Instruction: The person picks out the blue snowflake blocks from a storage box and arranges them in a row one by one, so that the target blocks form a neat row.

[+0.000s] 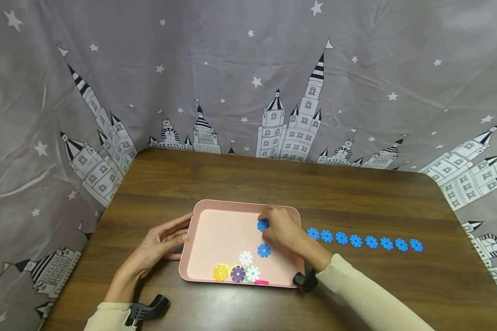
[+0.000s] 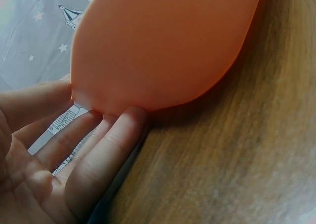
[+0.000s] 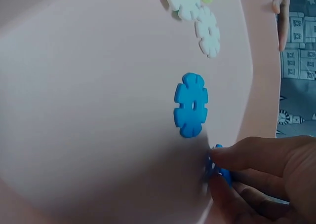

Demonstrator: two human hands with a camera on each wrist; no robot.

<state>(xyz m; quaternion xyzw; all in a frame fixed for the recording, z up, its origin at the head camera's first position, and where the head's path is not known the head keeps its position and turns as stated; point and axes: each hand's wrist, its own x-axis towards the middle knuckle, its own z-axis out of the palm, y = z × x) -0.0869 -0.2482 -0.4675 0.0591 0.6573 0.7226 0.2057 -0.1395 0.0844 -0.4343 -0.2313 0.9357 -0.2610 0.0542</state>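
My right hand [image 1: 281, 227] reaches over the right part of a pink tray [image 1: 223, 225]. Its thumb and fingertips pinch a blue notched flower-shaped disc [image 3: 213, 166], partly covered by the fingers. Closer to the tray's front lies another blue disc [image 1: 263, 250], flat and untouched. At the tray's left end, my left hand [image 1: 157, 243] touches the outer wall with its fingertips, fingers extended; the left wrist view shows the tips against the tray's side [image 2: 158, 51].
White [image 1: 245, 258], orange [image 1: 221, 272], purple [image 1: 238, 274] and pink discs [image 1: 261, 282] gather along the tray's front edge. Right of the tray, several blue discs [image 1: 355, 241] form a row on the wooden table [image 1: 240, 172]. A grey castle-print curtain [image 1: 232, 69] hangs behind.
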